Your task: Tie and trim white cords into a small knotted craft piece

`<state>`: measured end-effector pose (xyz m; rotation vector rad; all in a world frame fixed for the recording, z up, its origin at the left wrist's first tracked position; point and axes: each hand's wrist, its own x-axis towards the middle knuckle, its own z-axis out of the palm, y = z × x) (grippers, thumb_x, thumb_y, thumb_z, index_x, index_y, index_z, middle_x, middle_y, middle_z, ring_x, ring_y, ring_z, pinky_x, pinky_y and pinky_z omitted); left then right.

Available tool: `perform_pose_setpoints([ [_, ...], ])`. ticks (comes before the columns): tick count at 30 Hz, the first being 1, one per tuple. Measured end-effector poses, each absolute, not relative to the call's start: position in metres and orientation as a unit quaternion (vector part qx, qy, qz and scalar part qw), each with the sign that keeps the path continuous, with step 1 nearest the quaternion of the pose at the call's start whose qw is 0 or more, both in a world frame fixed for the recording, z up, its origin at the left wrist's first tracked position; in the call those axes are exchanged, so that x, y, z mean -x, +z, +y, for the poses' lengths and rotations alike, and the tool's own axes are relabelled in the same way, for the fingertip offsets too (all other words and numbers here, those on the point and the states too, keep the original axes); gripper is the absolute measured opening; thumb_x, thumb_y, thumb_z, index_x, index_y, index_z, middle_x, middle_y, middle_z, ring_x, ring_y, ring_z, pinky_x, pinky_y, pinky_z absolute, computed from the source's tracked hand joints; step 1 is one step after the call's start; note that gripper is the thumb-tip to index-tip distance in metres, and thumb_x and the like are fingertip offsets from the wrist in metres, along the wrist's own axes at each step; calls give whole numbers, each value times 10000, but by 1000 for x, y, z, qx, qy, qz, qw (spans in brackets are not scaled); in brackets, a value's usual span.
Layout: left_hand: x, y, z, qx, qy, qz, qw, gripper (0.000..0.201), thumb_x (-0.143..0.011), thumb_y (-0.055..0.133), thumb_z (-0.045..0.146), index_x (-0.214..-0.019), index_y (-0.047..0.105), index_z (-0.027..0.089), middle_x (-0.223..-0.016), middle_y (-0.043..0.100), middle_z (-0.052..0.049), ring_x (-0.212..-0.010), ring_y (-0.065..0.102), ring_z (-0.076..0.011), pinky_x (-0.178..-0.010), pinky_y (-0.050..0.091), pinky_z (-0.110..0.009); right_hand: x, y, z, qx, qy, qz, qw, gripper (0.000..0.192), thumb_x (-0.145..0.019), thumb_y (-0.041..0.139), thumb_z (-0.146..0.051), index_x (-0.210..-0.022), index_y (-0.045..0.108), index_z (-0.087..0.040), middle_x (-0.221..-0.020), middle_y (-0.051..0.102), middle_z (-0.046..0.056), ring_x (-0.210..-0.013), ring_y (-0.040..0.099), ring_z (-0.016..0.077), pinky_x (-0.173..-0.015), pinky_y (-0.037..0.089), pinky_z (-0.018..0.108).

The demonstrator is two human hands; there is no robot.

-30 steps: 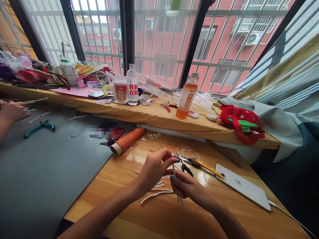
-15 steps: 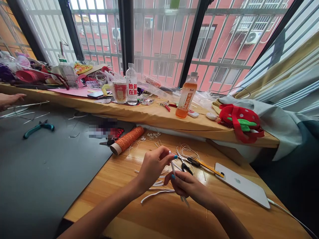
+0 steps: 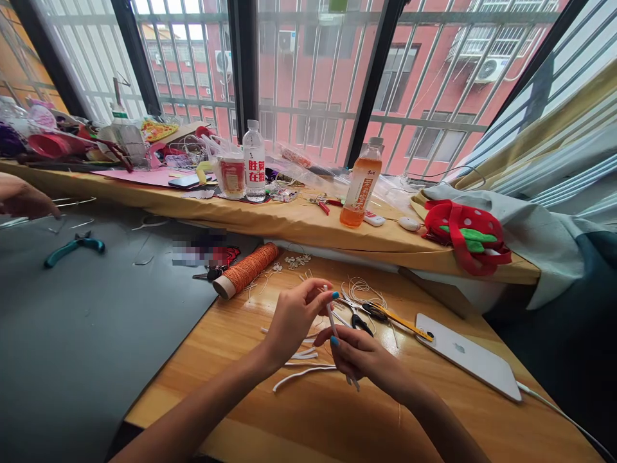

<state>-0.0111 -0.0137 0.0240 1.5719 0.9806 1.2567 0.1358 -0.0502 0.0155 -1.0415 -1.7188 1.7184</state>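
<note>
Both hands pinch a thin white cord (image 3: 331, 319) held nearly upright: left hand (image 3: 294, 316) grips its top, right hand (image 3: 359, 357) lower down, above the wooden bench (image 3: 231, 360).

Wooden table (image 3: 337, 418) with a dark mat (image 3: 72, 341) over its left part. On the wood: orange spool (image 3: 247, 270), scissors (image 3: 359, 315), phone (image 3: 467, 357), loose white cords (image 3: 301, 372). On the mat: teal pliers (image 3: 72, 247).

orange thread spool (image 3: 247, 270) on worktop (image 3: 313, 418) | scissors (image 3: 364, 316) beside phone (image 3: 466, 357) | water bottle (image 3: 254, 161), orange drink bottle (image 3: 360, 185) on ledge | teal pliers (image 3: 73, 247) on grey mat
</note>
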Motion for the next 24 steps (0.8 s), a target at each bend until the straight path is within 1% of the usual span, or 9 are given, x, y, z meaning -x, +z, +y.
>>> perform_pose_setpoints([
  [2, 11, 23, -13, -626, 512, 381, 448, 204, -743, 525, 306, -876, 555, 155, -595, 599, 22, -568, 591, -104, -572, 481, -194, -135, 14, -49, 395, 631, -622, 243, 413, -789, 403, -505, -952, 513, -142, -534, 362, -55, -454, 306, 53, -426, 192, 194],
  [3, 11, 22, -12, -627, 514, 381, 444, 200, -746, 521, 300, -880, 557, 156, -597, 602, 19, -573, 595, -108, -581, 486, -200, -135, 13, -49, 402, 630, -618, 242, 415, -786, 404, -510, -946, 513, -143, -536, 384, -51, -453, 318, 53, -425, 191, 193],
  [8, 13, 20, -12, -636, 521, 401, 403, 179, -767, 488, 293, -829, 583, 156, -597, 612, 1, -569, 595, -114, -582, 491, -205, -133, 14, -48, 409, 620, -622, 246, 409, -777, 422, -512, -924, 520, -142, -563, 453, -30, -488, 355, 57, -445, 220, 190],
  [14, 13, 24, -16, -633, 518, 425, 386, 212, -778, 464, 304, -680, 568, 147, -531, 586, 13, -489, 576, -93, -506, 475, -168, -135, 10, -46, 392, 618, -635, 248, 339, -809, 413, -456, -866, 536, -145, -546, 456, -34, -466, 349, 46, -426, 194, 189],
  [16, 13, 26, -16, -622, 519, 428, 402, 232, -776, 462, 328, -674, 557, 143, -520, 583, 12, -479, 575, -95, -492, 473, -170, -134, 8, -45, 384, 620, -639, 246, 337, -815, 407, -450, -838, 542, -142, -518, 445, -41, -441, 330, 41, -416, 183, 190],
  [20, 14, 26, -13, -574, 526, 418, 469, 282, -769, 455, 394, -675, 519, 136, -504, 572, 10, -458, 569, -106, -471, 481, -197, -133, 8, -44, 383, 624, -632, 252, 362, -813, 395, -467, -806, 542, -136, -490, 433, -49, -415, 294, 36, -403, 168, 192],
  [22, 13, 25, -10, -557, 525, 401, 504, 281, -754, 472, 404, -679, 504, 134, -515, 578, 5, -471, 576, -115, -489, 493, -217, -133, 9, -45, 385, 626, -629, 254, 380, -806, 393, -483, -811, 541, -134, -487, 432, -49, -412, 282, 36, -400, 163, 193],
  [24, 12, 23, -8, -554, 517, 378, 532, 234, -727, 524, 367, -755, 514, 135, -555, 599, 3, -520, 596, -124, -543, 510, -240, -133, 9, -45, 390, 625, -627, 256, 404, -797, 391, -504, -824, 541, -130, -484, 431, -48, -409, 271, 39, -397, 159, 195],
])
